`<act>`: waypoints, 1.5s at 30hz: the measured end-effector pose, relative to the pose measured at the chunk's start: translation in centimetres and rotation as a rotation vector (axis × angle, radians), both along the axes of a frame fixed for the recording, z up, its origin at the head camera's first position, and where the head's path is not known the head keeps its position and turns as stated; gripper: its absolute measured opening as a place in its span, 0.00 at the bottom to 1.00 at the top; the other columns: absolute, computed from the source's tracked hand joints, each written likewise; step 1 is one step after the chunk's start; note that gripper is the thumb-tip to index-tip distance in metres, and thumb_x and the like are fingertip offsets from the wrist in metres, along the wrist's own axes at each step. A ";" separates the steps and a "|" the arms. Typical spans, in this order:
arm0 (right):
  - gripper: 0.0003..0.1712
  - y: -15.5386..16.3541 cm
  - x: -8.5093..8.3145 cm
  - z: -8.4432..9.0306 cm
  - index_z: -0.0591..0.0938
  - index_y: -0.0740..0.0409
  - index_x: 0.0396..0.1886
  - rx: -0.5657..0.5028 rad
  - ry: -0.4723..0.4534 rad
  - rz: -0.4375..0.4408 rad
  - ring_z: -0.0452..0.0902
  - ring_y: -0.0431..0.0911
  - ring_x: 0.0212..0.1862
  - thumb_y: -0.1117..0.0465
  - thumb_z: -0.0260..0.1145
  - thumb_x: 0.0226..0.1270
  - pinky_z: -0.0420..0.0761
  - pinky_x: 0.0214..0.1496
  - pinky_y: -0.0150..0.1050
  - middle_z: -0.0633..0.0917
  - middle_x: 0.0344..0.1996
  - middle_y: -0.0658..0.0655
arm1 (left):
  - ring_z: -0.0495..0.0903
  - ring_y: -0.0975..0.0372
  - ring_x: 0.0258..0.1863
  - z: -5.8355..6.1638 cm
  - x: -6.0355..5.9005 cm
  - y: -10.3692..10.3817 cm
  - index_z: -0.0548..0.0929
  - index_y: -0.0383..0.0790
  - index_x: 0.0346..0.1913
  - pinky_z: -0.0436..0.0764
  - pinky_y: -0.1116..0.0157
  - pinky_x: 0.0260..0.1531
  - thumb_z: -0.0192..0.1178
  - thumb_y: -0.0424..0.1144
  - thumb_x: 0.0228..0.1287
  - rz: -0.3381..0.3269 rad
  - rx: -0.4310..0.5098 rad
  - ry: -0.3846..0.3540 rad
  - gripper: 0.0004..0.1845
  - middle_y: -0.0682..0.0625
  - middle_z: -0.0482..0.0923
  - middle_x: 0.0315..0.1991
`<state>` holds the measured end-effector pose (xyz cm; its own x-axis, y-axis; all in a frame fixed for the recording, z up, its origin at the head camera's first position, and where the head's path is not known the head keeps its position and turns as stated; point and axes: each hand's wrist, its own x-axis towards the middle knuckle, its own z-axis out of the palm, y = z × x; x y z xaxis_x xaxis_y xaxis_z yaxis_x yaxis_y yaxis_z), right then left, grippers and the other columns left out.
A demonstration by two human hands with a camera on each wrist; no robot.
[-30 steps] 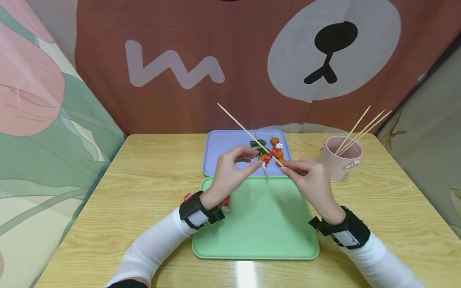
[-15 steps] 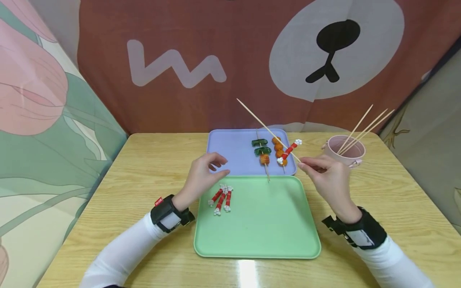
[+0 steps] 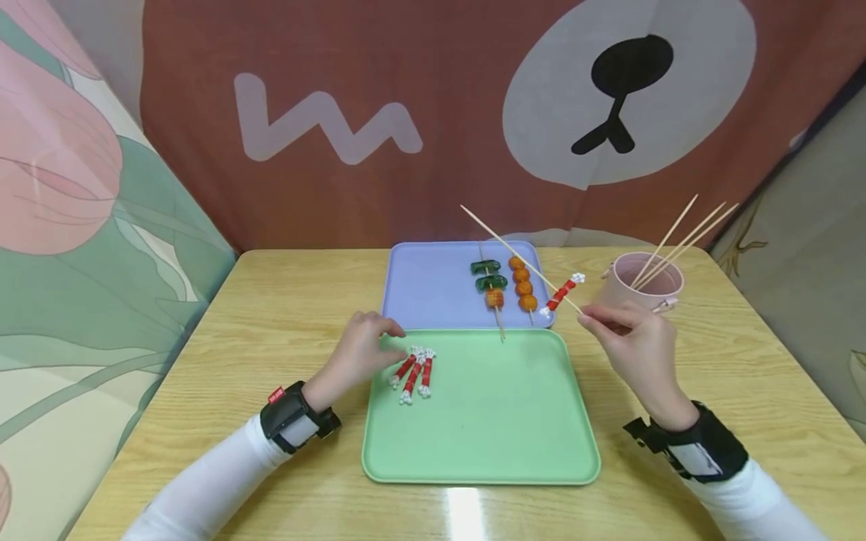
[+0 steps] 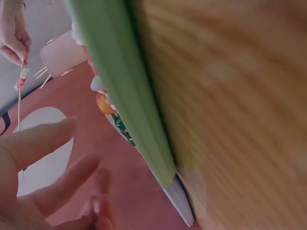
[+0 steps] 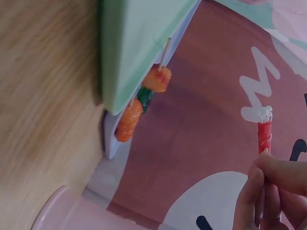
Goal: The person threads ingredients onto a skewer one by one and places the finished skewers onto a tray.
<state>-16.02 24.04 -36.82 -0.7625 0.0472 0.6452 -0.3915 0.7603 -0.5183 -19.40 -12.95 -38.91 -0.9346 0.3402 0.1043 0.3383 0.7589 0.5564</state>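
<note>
My right hand (image 3: 636,342) pinches a wooden skewer (image 3: 497,238) near its lower end. A red roll with white frilled ends (image 3: 560,294) is threaded crosswise on that skewer, just above the fingertips. In the right wrist view the red roll (image 5: 265,136) rises above the pinching fingers. Over the left rim of the green tray (image 3: 487,443) is my left hand (image 3: 355,353), thumb and fingers apart. Beside its fingertips lie several similar red-and-white rolls (image 3: 413,379); whether it touches one I cannot tell. The left wrist view shows its fingers (image 4: 62,187) spread, holding nothing.
Behind the green tray, a lavender tray (image 3: 426,278) bears a skewer of green pieces and an orange chunk (image 3: 490,283), and one of orange balls (image 3: 521,284). A pink bucket (image 3: 625,293) with several bare skewers (image 3: 676,244) stands at the right.
My left hand has let go of the roll on the skewer and moved left and down to the loose rolls. The right hand has carried the skewer and its roll to the right.
</note>
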 end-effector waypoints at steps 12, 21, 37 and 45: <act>0.07 1.1 0.2 -0.4 0.89 0.63 0.28 0.032 0.026 -0.023 0.64 0.12 0.28 0.69 0.77 0.45 0.66 0.24 0.17 0.86 0.22 0.58 | 0.70 0.58 0.34 -0.5 0.8 0.1 0.86 0.43 0.32 0.66 0.59 0.43 0.74 0.46 0.46 -0.007 -0.255 -0.109 0.13 0.53 0.82 0.30; 0.08 1.0 0.1 -0.4 0.89 0.63 0.27 0.037 0.032 -0.025 0.63 0.12 0.27 0.68 0.77 0.44 0.65 0.22 0.18 0.85 0.20 0.58 | 0.73 0.63 0.21 -0.4 0.5 0.5 0.81 0.45 0.23 0.71 0.68 0.21 0.69 0.38 0.52 -0.014 -0.244 -0.200 0.07 0.55 0.75 0.21; 0.08 0.6 -0.5 -0.8 0.89 0.63 0.29 0.040 -0.012 -0.028 0.64 0.15 0.26 0.67 0.77 0.46 0.66 0.22 0.18 0.85 0.21 0.58 | 0.74 0.61 0.20 0.3 0.5 0.7 0.81 0.40 0.30 0.73 0.68 0.18 0.64 0.35 0.55 0.087 -0.129 -0.240 0.03 0.50 0.77 0.25; 0.07 0.0 -1.0 -0.6 0.89 0.63 0.29 -0.001 -0.016 0.012 0.66 0.20 0.25 0.68 0.76 0.47 0.66 0.21 0.19 0.85 0.23 0.58 | 0.76 0.62 0.26 1.1 0.6 0.7 0.81 0.38 0.35 0.76 0.68 0.23 0.64 0.33 0.55 0.105 0.086 -0.085 0.05 0.49 0.80 0.29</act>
<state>-17.04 24.02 -37.46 -0.7734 0.0385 0.6327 -0.3919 0.7554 -0.5251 -18.83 -12.29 -37.80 -0.9712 0.2336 0.0481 0.2089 0.7359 0.6441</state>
